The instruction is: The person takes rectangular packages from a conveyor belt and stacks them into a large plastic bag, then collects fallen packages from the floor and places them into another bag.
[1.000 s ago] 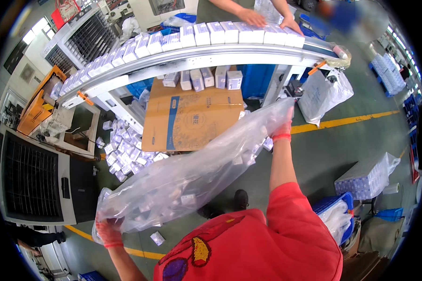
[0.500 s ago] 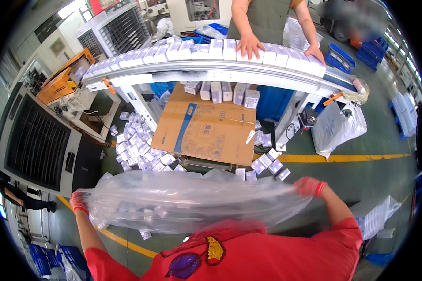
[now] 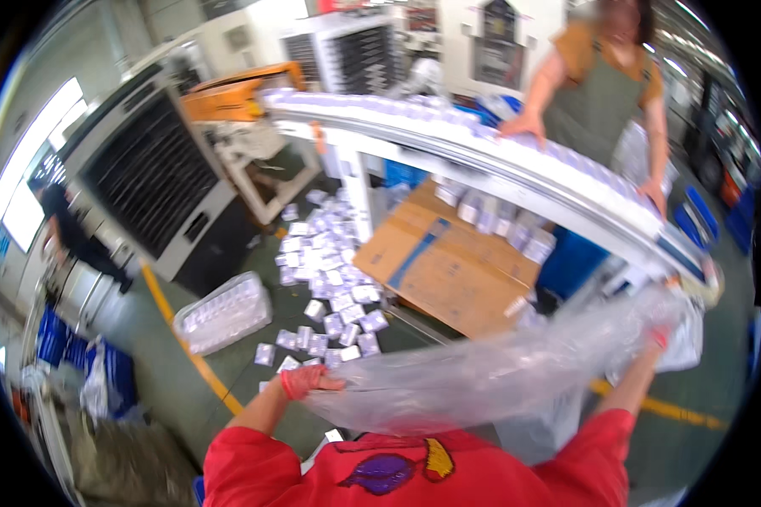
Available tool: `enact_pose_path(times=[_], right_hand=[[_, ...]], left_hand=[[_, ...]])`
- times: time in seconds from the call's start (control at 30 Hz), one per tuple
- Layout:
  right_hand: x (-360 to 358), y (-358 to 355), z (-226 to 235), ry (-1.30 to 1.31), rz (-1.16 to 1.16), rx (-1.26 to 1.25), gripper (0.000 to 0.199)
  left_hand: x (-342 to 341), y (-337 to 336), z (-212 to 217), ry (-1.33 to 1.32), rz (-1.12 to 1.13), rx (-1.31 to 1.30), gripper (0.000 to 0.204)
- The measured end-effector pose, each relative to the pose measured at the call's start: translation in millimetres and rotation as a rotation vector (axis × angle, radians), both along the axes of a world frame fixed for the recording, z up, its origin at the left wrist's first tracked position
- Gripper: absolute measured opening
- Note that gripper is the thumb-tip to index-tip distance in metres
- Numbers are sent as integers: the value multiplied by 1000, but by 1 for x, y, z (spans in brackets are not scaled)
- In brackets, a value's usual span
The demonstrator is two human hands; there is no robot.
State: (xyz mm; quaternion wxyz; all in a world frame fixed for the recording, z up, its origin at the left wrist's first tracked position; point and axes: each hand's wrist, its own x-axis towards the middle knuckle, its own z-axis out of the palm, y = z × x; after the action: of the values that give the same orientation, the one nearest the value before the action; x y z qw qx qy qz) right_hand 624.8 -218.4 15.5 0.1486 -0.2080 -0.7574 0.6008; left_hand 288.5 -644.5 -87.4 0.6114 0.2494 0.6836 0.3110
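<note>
Head view: I look down over my red sleeves at a large clear plastic bag (image 3: 499, 372) stretched between both hands.
Left hand (image 3: 306, 382): in a red glove, grip closed on the bag's near left edge, pinching the film so it stays taut.
Right hand (image 3: 658, 338): raised far to the right, largely veiled by the film; it seems closed on the bag's other end, though I cannot tell the fingers clearly.
Bag: thin, glossy, crinkled film, sagging slightly in the middle, held wide and level in front of my chest, probably to keep its mouth spread.
Small white boxes (image 3: 330, 279): flat rectangular cartons scattered over the green floor below the bag.
Cardboard sheet (image 3: 448, 262): brown, flattened, lying under the conveyor.
Conveyor (image 3: 516, 169): curved white surface carrying a row of pale boxes.
Co-worker: one hand (image 3: 524, 127) rests on the conveyor's far side.
Filled bag (image 3: 224, 313): a clear sack of boxes lying on the floor, left.
</note>
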Motion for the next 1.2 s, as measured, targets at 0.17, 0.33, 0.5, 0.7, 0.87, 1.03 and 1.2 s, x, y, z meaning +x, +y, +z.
enact_pose_path(times=[0.17,0.33,0.5,0.7,0.87,1.03,1.2], right_hand=[[60,56,-40,-166,-351,181,37],[53,87,-72,-256,-306,276,38],[103,127,-94,-298,-395,303,40],[218,161,-115,-245,-504,276,44],[270,190,-166,295,-765,-182,45],[209,91,-120,-282,-460,40,30],[252,86,-203,-768,-418,537,29]], left_hand=[[26,57,21,-408,912,768,24],[-61,73,-56,-772,1738,795,13],[-74,36,-47,-456,1671,902,19],[-42,-10,-111,-788,1619,771,32],[-83,-47,-87,-827,905,1403,40],[-78,-93,-49,-513,1350,575,41],[5,-89,-63,-245,1016,30,43]])
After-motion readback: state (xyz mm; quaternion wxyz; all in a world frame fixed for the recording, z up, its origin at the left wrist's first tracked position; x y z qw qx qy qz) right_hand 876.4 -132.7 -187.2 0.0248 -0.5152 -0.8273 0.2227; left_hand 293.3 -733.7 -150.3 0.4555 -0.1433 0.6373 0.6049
